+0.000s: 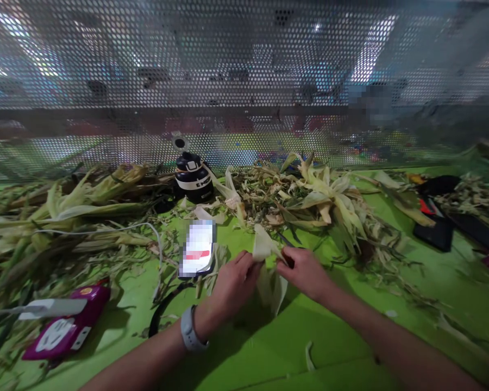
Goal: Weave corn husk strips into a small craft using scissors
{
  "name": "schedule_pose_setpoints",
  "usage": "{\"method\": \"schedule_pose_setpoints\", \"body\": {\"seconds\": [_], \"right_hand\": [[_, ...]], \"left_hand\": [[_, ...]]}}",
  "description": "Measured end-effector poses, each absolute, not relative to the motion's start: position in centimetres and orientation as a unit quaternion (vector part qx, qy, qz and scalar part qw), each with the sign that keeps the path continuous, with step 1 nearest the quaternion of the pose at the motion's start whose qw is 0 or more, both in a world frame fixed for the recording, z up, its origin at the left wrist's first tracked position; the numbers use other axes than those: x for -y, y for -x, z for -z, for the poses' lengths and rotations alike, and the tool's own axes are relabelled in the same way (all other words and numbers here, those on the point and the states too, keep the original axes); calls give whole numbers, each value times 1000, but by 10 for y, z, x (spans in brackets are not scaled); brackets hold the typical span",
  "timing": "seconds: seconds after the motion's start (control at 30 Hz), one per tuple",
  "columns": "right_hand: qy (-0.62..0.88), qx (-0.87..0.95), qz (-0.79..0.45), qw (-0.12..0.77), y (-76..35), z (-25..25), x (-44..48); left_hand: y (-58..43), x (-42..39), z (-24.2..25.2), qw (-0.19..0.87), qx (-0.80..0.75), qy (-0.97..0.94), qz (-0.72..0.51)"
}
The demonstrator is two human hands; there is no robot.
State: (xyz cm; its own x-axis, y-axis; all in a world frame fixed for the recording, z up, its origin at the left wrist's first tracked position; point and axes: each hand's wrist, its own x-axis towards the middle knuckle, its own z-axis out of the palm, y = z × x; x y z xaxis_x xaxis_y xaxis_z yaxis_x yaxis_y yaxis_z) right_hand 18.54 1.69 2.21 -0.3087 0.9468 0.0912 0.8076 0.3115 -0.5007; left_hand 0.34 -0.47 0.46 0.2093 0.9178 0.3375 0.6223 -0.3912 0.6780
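Note:
A pale corn husk piece (269, 266) is pinched between both hands above the green table (293, 347). My left hand (234, 285), with a grey watch on its wrist, grips the husk's left side. On the right side my right hand (303, 271) is closed, with a small dark blade-like thing showing between its fingers. Strips of the husk hang down between the hands.
Heaps of corn husks and stalks (65, 212) lie along the back and left. A phone (198, 247) lies just left of my hands, a black bottle (193, 176) behind it. A magenta device (67, 328) sits front left, dark objects (440, 228) at right. Perforated metal screen (244, 81) behind.

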Motion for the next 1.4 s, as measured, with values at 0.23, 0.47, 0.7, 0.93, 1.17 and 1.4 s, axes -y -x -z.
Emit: {"method": "schedule_pose_setpoints", "body": {"seconds": [0.23, 0.47, 0.7, 0.93, 1.17, 1.4], "right_hand": [[686, 663, -139, 266, -248, -50, -68], [660, 561, -393, 308, -270, -61, -75], [489, 568, -635, 185, -233, -43, -53], [411, 597, -670, 163, -218, -43, -40], [415, 617, -654, 138, -215, -42, -38], [390, 678, -620, 63, -222, -35, -40]], "left_hand": [[32, -35, -23, 372, -530, -426, -632], [28, -31, -24, 583, -536, -421, -442], [18, -20, -13, 607, -502, -573, -227], [14, -18, -7, 500, -534, -641, -234], [8, -4, -16, 189, -513, -749, -374], [14, -11, -22, 213, -593, -742, -230]]}}
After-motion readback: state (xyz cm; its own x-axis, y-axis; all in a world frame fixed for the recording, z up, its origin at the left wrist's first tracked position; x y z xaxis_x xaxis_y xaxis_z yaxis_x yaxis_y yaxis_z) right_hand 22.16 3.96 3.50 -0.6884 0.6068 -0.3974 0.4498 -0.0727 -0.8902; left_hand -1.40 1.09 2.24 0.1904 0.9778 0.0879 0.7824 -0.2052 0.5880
